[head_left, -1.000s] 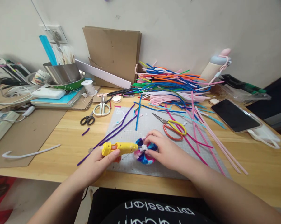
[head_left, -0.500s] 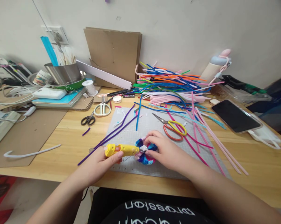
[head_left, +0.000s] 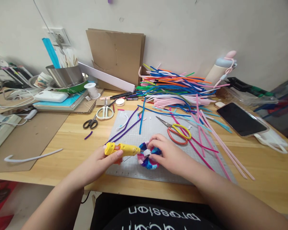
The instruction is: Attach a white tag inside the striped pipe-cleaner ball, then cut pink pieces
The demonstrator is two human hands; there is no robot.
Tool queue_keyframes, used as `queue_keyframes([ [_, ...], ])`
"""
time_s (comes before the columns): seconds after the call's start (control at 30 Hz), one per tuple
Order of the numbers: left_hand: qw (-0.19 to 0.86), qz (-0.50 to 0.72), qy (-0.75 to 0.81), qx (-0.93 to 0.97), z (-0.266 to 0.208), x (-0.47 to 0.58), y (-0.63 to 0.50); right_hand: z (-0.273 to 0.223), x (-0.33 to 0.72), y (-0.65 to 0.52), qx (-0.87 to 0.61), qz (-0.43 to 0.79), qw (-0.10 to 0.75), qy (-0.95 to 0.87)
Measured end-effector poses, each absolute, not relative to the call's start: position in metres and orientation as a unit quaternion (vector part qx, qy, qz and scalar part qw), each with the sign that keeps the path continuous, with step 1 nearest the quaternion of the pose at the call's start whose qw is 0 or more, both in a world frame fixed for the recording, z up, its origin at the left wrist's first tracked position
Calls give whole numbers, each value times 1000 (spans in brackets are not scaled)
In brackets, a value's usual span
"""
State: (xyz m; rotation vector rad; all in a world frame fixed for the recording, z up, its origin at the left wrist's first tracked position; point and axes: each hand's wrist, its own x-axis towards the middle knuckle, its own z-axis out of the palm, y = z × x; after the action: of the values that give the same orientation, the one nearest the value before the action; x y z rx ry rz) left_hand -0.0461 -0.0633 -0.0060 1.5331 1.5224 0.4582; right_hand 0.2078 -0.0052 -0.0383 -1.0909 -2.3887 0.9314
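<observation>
From where I stood, the left hand (head_left: 102, 161) was wrapped round a yellow glue gun (head_left: 127, 149), thumb along its side, the other fingers mostly hidden underneath. The right hand (head_left: 166, 151) had thumb and fingertips pinching a small white piece (head_left: 147, 152) over a round, fuzzy blue-and-pink piece (head_left: 151, 165), which was on the grey cutting mat (head_left: 131, 171) just in front of the person. The nozzle pointed at the white piece; I couldn't tell whether they touched. To my mind, good work there called for a steady pinch, fingertips clear of the hot tip, and a light squeeze so the glue didn't string. I could read no brand on the gun. The mat's corner print was too small, and the black shirt's (head_left: 115, 207) upside-down lettering seemed to end in "ssion".
</observation>
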Motion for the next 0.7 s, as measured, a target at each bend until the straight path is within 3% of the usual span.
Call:
queue_keyframes([
  [0.23,457,141,615,627,-5,-45,-64,-37,207,-5,-387,328,177,-843],
  [0.5,495,248,604,573,-6,-48,-66,-37,207,-6,-390,326,180,-842],
  [0.6,524,331,606,499,-5,-54,-68,-37,207,-5,-388,330,180,-841],
  [0.7,483,508,600,386,0,-65,-64,-36,207,-4,-386,330,180,-842],
])
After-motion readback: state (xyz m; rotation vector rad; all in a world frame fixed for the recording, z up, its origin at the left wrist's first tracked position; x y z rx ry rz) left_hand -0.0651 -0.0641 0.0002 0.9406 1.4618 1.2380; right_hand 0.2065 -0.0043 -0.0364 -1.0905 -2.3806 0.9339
